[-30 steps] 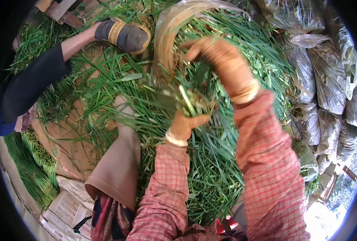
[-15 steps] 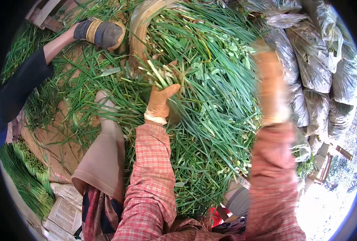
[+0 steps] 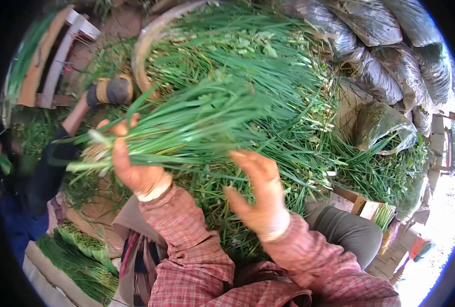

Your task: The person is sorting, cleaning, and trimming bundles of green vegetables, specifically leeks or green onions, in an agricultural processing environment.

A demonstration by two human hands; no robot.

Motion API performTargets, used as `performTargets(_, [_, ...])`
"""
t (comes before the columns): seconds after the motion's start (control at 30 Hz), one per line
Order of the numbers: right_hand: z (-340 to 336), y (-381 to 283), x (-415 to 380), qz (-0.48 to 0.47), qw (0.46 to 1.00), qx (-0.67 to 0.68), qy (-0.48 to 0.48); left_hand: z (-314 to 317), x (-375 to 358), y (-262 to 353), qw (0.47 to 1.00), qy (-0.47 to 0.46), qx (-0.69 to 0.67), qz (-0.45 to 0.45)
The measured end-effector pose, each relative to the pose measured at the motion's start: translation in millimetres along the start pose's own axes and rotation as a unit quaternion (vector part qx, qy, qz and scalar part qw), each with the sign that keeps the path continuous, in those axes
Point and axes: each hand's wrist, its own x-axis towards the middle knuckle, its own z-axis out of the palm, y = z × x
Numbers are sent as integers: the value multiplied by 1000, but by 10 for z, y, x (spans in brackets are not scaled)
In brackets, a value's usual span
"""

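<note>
A loose bunch of garlic chives (image 3: 186,125), with pale cut ends to the left and leaves to the right, is held up in my left hand (image 3: 135,166). The fingers of that orange-gloved hand wrap around it near the ends. My right hand (image 3: 260,192), gloved alike, stands just below the leafy part, thumb and fingers apart, holding nothing. Beneath and beyond both hands lies a big heap of chives (image 3: 283,107), its leaves mixed with a few broad-leaved weeds.
Filled plastic bags (image 3: 370,25) are piled at the upper right, with an open-mouthed bag (image 3: 383,128) below them. Another person's dark shoe (image 3: 116,91) rests at left. Neatly laid green stalks (image 3: 79,261) lie lower left; a wooden crate (image 3: 43,71) stands upper left.
My left hand has lifted the bunch leftward and turned it so it lies sideways. My right hand has come down from the far right toward the bunch. The view has shifted.
</note>
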Motion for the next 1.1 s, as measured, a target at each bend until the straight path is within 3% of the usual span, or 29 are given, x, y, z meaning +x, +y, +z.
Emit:
performTargets(0.03, [-155,-9,-181,178,965,185,-45,215,53,220,999,-8,25,41])
performTargets(0.07, [-192,127,-314,281,847,433,-124,495,59,394,992,-66,76,79])
performTargets(0.1, [-178,225,-407,354,653,639,-200,646,67,475,963,-70,215,150])
performTargets(0.13, [-195,122,-425,319,585,704,-247,898,80,583,900,-217,326,190])
performTargets(0.17, [-214,6,-443,281,510,757,-296,1184,-44,639,844,-305,399,188])
performTargets(0.2, [-289,-155,-415,262,474,789,-292,1521,-164,700,775,-391,456,195])
performTargets(0.27, [-490,-522,-464,195,345,914,-91,1958,-734,524,664,-530,471,236])
performTargets(0.3, [-557,-711,-532,207,436,874,48,2136,-1081,533,525,-632,531,205])
performTargets(0.37, [-678,-1055,-768,220,563,726,329,2023,-1729,346,487,-670,448,337])
performTargets(0.4, [-723,-1158,-901,219,597,618,461,1955,-1931,418,424,-732,435,308])
performTargets(0.43, [-913,-823,-1117,256,572,745,226,1941,-2105,484,358,-785,424,275])
performTargets(0.47, [-1101,-488,-1335,285,555,781,-43,1988,-2241,530,358,-768,417,329])
performTargets(0.5, [-1392,-510,-1346,262,508,789,-228,2037,-2355,570,356,-749,408,381])
performTargets(0.57, [-1486,-488,-1459,130,587,755,-261,2132,-2542,639,337,-728,395,447])
performTargets(0.63, [-1592,-475,-1604,109,651,705,-260,2198,-2710,693,307,-720,398,479])
performTargets(0.67, [-1648,-464,-1669,99,685,675,-255,2177,-2806,750,234,-734,440,461])
performTargets(0.73, [-1717,-363,-1719,66,752,600,-267,2230,-2909,862,292,-725,442,440])
performTargets(0.77, [-1702,-357,-1765,45,756,611,-228,2247,-2959,922,324,-719,444,426])
performTargets(0.8, [-1742,-377,-1795,30,758,617,-212,2299,-3015,1110,344,-755,457,320])
performTargets(0.9, [-1857,-303,-1933,62,753,624,-200,2349,-2921,1722,556,-688,466,9])
performTargets(0.93, [-1812,-180,-1949,45,763,615,-193,2301,-2820,2010,646,-556,520,-42])
performTargets(0.97, [-1763,-55,-1972,29,773,606,-187,2119,-2624,2109,731,-462,502,25])
performTargets(1.0, [-1808,-121,-2026,40,776,604,-177,1900,-2435,2268,830,-255,487,-94])
performTargets(1.03, [-1877,-241,-2073,53,778,602,-171,1823,-2219,2458,887,-176,392,-170])
performTargets(1.1, [-1883,-313,-2105,66,773,603,-185,1478,-1834,2584,910,-184,309,-204])
